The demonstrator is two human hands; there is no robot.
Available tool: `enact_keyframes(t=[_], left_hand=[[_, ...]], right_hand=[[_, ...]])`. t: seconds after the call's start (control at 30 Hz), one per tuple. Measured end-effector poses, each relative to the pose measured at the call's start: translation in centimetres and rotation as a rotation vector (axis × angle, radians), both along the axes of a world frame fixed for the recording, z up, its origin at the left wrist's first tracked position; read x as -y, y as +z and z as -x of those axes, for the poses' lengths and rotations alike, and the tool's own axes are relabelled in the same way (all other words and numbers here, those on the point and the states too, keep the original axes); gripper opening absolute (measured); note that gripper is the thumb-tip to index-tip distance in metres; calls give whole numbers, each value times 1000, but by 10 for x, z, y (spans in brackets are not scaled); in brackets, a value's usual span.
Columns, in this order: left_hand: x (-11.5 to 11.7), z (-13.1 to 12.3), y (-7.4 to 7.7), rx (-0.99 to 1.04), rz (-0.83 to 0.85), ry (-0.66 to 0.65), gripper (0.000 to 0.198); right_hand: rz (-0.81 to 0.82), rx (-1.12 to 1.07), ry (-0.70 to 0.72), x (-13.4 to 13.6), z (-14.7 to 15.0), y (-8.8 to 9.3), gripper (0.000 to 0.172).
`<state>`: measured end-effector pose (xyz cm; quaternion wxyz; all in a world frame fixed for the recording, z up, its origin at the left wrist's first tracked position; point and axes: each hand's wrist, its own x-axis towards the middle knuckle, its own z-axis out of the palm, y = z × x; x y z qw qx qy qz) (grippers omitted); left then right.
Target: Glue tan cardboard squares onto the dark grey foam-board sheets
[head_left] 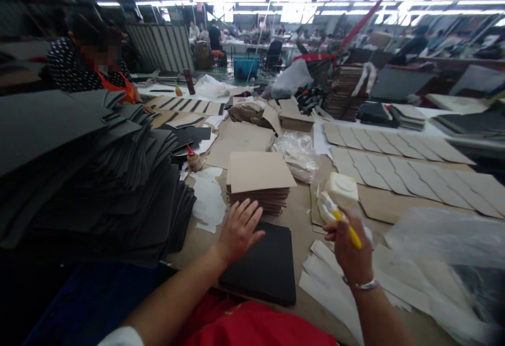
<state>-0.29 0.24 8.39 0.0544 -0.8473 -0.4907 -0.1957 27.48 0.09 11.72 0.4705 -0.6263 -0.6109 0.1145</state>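
The left hand (240, 233) stretches forward with the fingers spread, palm down over the black pile (270, 267); the right hand (353, 254) is curled around a yellow brush (338, 214)

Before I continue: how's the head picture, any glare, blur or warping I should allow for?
Head view: overhead strip lights burn out to white; head view: the right hand and yellow-handled brush look slightly soft, the clear plastic sheet at right hazy; head view: wide-angle stretch pulls at the dark sheet stack on the left, and the lower-left corner sinks into shadow.
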Motion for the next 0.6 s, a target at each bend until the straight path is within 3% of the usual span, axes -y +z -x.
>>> enact_keyframes(t=[0.1, 0.17, 0.23, 0.37, 0.5, 0.6], left_hand=[[-68, -16, 36, -44, -22, 3, 51], [-101, -16, 48, -122, 50, -25, 33], [-117, -10, 50, -181, 92, -72, 24], [-114, -7, 42, -209, 65, -32, 28], [-109, -21, 33, -191, 63, 59, 33], [-112, -25, 31, -143, 49, 50, 30]], right_hand=[[80, -489, 205, -43, 14, 54, 43], [101, -650, 308, -74, 33, 74, 40], [93, -710, 374, -103, 55, 84, 35], [294, -683, 646, -155, 103, 84, 27], [585, -559, 929, -201, 150, 66, 25], [690, -412, 1021, -231, 171, 54, 23]])
